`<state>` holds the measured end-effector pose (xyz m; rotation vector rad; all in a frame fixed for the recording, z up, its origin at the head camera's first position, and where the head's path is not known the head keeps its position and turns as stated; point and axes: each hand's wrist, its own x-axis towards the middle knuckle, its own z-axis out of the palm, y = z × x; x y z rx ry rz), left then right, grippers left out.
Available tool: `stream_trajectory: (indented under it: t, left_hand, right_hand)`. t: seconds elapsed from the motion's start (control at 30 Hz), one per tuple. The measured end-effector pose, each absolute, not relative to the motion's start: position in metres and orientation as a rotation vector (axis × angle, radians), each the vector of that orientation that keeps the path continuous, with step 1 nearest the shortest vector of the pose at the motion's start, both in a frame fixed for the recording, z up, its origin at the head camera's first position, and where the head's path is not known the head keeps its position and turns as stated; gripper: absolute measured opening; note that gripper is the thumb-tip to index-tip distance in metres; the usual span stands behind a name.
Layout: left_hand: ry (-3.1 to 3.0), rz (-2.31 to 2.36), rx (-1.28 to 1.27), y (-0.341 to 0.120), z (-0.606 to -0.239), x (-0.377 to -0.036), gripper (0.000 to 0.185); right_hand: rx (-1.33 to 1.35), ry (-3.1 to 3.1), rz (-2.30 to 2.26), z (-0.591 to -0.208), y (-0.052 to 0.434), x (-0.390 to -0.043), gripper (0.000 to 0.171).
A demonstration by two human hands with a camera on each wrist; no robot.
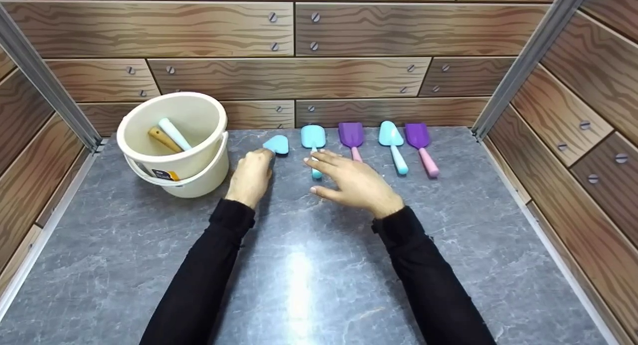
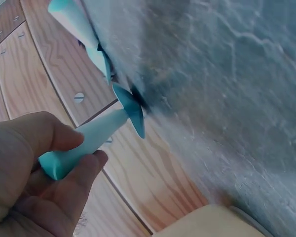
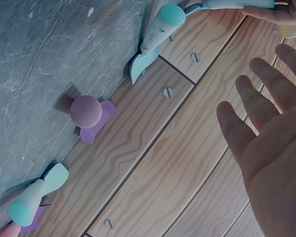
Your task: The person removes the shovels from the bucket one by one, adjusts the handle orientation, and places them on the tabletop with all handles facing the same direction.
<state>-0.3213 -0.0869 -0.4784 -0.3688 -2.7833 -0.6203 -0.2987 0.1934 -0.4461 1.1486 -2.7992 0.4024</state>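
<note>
Left hand [image 1: 250, 177] closed round the handle of a small light-blue plastic toy shovel with a pointed blade [image 1: 276, 144]; fingers [image 2: 74, 180] and thumb wrapped about the handle's end, seen plainly from the left wrist; blade at the far side of the hand, low over the grey marbled counter [image 1: 309, 265], whether touching it or just clear cannot be told; long axis roughly front to back, handle toward the person, blade toward the wood-patterned back wall [image 1: 299, 71].

Right hand [image 1: 351, 183] flat and spread, fingers [image 3: 259, 94] straight and apart, holding nothing; hovering above the handle of a light-blue plastic toy shovel with a squared blade [image 1: 313, 136], the next in the row; that shovel lying directly under and ahead of the fingertips, long axis likewise front to back, blade to the wall, handle end toward the palm; right hand clearly the nearer of the two to it.

Further right in the same row: a purple squared toy shovel [image 1: 351, 134], a light-blue pointed toy shovel [image 1: 392, 138], a purple toy shovel with a pink handle [image 1: 420, 140], all blades toward the wall.

Left of the left hand, near but apart: a cream plastic bucket [image 1: 172, 143], upright, two handles showing inside.
</note>
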Motion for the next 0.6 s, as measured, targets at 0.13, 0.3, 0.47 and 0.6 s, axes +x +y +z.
stream_trajectory:
  t: [0.13,0.3,0.47,0.6]
  left_hand:
    - [-2.784,-0.519,-0.401,-0.084,-0.483,-0.324,0.015]
    - [-2.781,-0.427,-0.408,-0.079,-0.486,-0.327,0.022]
    - [-2.808,-0.388,-0.414,-0.077,-0.500,-0.339,0.020]
    - [-2.901,-0.397,-0.389,-0.072,-0.489,-0.333,0.013]
  right_hand:
    - [1.145,-2.802,0.398,-0.446,0.193,-0.298,0.074]
    - [1.144,-2.811,0.402,-0.448,0.193,-0.299,0.074]
    - [1.137,-2.823,0.395,-0.448,0.192,-0.299,0.074]
    - [1.127,-2.838,0.382,-0.447,0.192,-0.299,0.074]
